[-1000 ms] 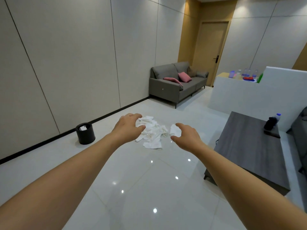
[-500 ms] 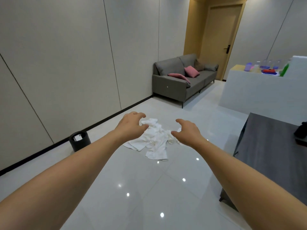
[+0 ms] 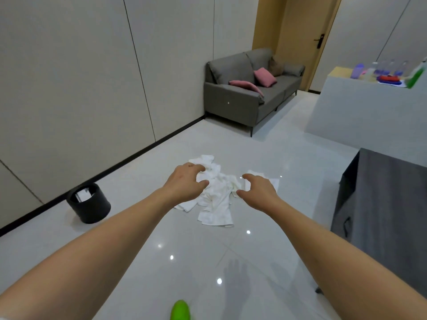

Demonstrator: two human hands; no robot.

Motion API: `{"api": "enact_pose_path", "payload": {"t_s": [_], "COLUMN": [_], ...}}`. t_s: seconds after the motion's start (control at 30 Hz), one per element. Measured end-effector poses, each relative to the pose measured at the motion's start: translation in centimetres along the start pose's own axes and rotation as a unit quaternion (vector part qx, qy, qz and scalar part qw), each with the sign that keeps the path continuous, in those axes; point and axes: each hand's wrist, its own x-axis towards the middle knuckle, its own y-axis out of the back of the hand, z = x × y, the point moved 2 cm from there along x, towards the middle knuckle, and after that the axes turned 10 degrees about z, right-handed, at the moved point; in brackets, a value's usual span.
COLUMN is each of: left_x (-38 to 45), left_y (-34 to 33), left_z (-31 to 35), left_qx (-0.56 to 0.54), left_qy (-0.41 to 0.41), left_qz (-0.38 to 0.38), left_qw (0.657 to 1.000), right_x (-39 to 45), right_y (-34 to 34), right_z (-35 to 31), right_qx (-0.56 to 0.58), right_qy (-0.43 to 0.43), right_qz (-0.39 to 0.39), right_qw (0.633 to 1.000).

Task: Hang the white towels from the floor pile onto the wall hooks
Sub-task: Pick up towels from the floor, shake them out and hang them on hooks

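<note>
White towels (image 3: 216, 199) lie heaped on the glossy floor (image 3: 138, 262) ahead of me. My left hand (image 3: 186, 184) and right hand (image 3: 258, 192) reach out with loosely curled fingers, holding nothing. Black bin (image 3: 89, 203) left, dark table (image 3: 381, 204) right.

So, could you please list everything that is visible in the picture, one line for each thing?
towels: one pile, white, on floor centre
bin: one, black, on floor by left wall
sofa: one, grey, against far wall
cushions: two pink, on sofa
door: one, tan, beyond sofa
table: one, dark grey, right
counter: one, white, bottles on top
green object: one, bottom edge, unclear
left hand: fingers curled, over pile
right hand: fingers curled, over pile
</note>
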Motion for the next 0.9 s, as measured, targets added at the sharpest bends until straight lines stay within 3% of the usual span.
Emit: {"api": "enact_pose_path", "payload": {"t_s": [0.4,0.9], "left_x": [19.8,36.7], "left_y": [-6.0,-21.5], "left_z": [-10.7,-11.9], "left_qx": [-0.014,-0.018], "left_qy": [0.008,0.064], "left_qz": [-0.101,-0.190], "left_qw": [0.995,0.979], "right_x": [15.7,34.5], "right_y": [-10.6,-18.2], "right_z": [-0.8,10.8], "right_qx": [0.016,0.061], "right_qy": [-0.141,-0.247], "right_qz": [-0.057,-0.135], "right_qw": [0.988,0.958]}}
